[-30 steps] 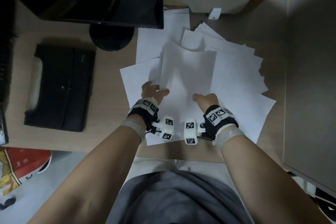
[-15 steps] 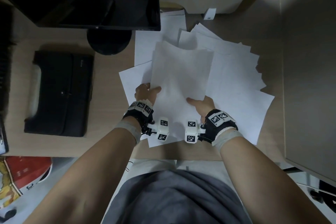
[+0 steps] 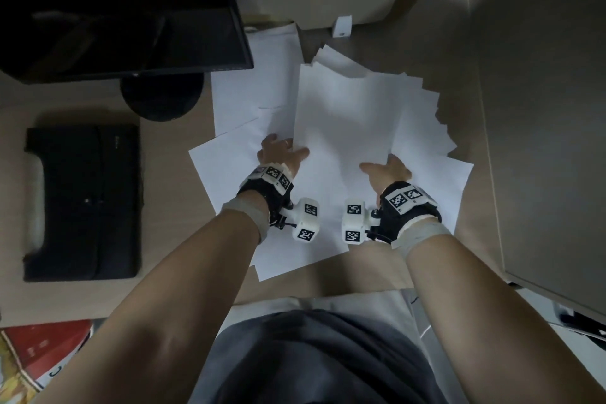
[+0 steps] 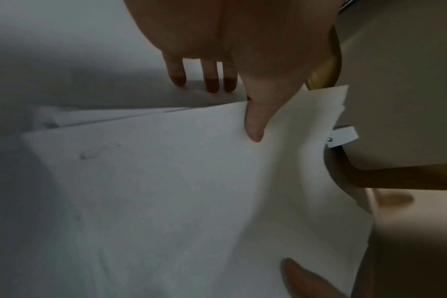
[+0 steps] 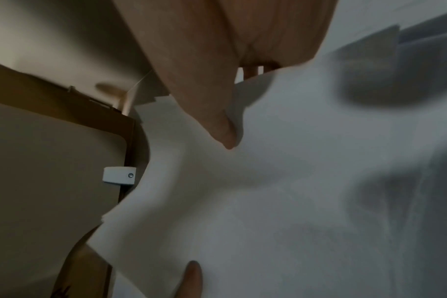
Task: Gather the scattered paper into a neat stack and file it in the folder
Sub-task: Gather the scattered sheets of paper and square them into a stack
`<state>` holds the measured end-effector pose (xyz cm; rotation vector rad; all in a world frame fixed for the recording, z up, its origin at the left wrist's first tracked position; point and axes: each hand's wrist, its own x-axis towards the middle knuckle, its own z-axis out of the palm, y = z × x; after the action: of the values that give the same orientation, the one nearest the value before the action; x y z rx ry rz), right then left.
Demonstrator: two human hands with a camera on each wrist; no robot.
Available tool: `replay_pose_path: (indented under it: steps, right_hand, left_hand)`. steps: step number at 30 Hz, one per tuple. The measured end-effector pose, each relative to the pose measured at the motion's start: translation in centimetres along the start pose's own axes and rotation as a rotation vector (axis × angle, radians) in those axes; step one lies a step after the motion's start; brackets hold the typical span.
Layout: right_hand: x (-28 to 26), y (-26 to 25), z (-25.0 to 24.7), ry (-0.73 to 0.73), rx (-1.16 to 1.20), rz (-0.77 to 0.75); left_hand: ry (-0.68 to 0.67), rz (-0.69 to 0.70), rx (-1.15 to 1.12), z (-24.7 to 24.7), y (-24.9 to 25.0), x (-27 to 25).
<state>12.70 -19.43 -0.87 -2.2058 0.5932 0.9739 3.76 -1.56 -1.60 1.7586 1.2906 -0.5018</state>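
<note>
Pinching a small bundle of sheets (image 3: 344,121) by its side edges, left hand (image 3: 278,154) and right hand (image 3: 387,172), we lift it above the scattered paper (image 3: 426,180) to square it, with the black folder (image 3: 82,200) closed well apart at left.

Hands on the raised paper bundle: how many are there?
2. The left hand pinches the paper bundle at its left edge, the right hand at its right edge. No other hand is in view.

Left hand (image 3: 278,154): thumb on top of sheets, fingers beneath, pinching.
Right hand (image 3: 388,172): thumb on top, fingers beneath, pinching.
</note>
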Motion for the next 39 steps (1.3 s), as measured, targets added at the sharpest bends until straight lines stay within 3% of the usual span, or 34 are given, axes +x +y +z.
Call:
replay_pose_path:
  steps: [5, 13, 20, 29, 35, 39]
  right_hand:
    - [0.7, -0.7, 0.5, -0.104, 0.069, 0.034]
    - [0.1, -1.6, 1.0, -0.079, -0.005, 0.07]
    - [-0.2, -1.0, 0.5, -0.112, -0.014, 0.091]
    - [-1.8, 0.3, 1.3, -0.171, -0.038, 0.06]
    - [-2.6, 0.4, 1.7, -0.189, -0.085, 0.033]
    - [-3.3, 0.0, 2.3, -0.184, -0.134, 0.02]
  left_hand:
    - [0.018, -0.037, -0.058, -0.2, -0.8, 0.5]
    - [0.027, -0.026, -0.039, 0.1, -0.8, -0.2]
    - [-0.012, -0.092, -0.154, 0.6, -2.3, 0.1]
    - [0.066, -0.053, 0.144, 0.3, -4.7, -1.3]
    - [0.104, -0.029, 0.108, -1.0, -5.4, -0.9]
    - [0.074, -0.143, -0.04, -0.6, -5.9, -1.1]
